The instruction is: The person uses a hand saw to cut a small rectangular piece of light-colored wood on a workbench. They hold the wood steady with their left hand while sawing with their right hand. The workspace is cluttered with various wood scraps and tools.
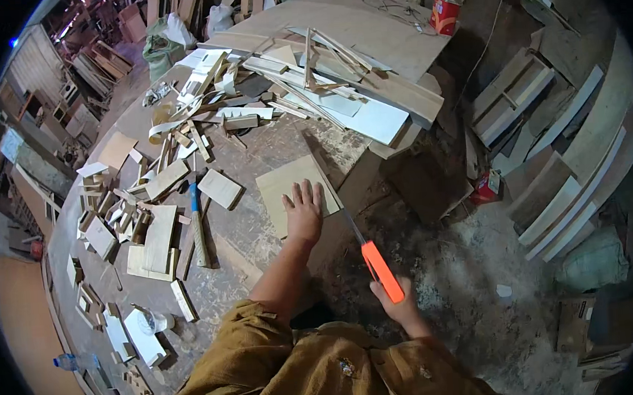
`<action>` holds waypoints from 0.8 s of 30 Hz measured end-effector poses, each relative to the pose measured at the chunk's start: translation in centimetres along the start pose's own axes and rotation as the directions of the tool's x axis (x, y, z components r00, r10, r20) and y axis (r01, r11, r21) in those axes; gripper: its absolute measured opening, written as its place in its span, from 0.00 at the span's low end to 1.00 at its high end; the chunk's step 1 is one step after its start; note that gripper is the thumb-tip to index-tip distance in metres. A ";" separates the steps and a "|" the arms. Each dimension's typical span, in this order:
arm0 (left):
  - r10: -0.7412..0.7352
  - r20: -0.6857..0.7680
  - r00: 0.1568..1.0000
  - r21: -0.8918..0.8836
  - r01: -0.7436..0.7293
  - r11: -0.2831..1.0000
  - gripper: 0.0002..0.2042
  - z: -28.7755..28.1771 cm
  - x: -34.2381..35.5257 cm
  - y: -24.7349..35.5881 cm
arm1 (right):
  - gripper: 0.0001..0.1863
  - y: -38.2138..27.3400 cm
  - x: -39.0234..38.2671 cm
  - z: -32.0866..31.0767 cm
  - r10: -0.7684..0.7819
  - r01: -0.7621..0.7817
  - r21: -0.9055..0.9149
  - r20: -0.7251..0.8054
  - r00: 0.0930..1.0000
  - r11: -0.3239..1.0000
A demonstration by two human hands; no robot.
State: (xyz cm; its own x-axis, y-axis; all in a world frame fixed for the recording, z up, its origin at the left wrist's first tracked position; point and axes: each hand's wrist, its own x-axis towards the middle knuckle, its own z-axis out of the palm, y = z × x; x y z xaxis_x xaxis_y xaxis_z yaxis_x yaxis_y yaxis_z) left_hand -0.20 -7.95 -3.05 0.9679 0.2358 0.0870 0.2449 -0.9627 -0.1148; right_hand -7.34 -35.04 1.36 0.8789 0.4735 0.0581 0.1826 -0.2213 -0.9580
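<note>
The person I'm watching wears a loose, mustard-brown top (307, 381) of thick-looking cloth, heavily creased. The left sleeve (231, 343) ends in a rumpled edge partway along the forearm; the right sleeve (434, 358) also stops short of the wrist. A small pale-and-dark mark (347, 368) dots the front. Left hand (304, 214) and right hand (400, 300) are bare.

Bare left hand (304, 217) here, palm down, fingers (306, 192) fanned, its forearm (281, 273) stretched forward from a brown cloth sleeve (231, 346); bare right hand (399, 302) curled in a grip, nearer the torso (336, 368)!
</note>
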 end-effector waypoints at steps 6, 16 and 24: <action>0.031 -0.099 0.995 -0.028 -0.034 0.999 0.33 0.3 0.4 -0.4 | 0.13 -1.5 -2.4 -1.3 0.138 -0.137 -0.122 -0.003 0.990 0.983; 0.023 -0.037 0.999 0.023 -0.022 0.999 0.31 -0.3 0.5 -0.2 | 0.14 -0.5 8.6 3.4 -0.026 0.024 -0.041 -0.047 0.999 0.999; 0.027 -0.047 0.999 -0.011 -0.028 1.000 0.30 0.2 0.4 -0.5 | 0.12 -1.8 -1.8 -0.2 0.168 -0.173 -0.141 -0.045 0.985 0.975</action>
State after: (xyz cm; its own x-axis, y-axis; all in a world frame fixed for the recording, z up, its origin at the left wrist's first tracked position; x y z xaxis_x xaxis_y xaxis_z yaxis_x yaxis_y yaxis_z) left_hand 0.11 -7.32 -3.12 0.9704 0.2033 0.1302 0.2174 -0.9703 -0.1058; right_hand -9.13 -35.69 3.02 0.9160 0.3906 -0.0913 0.0879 -0.4175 -0.9044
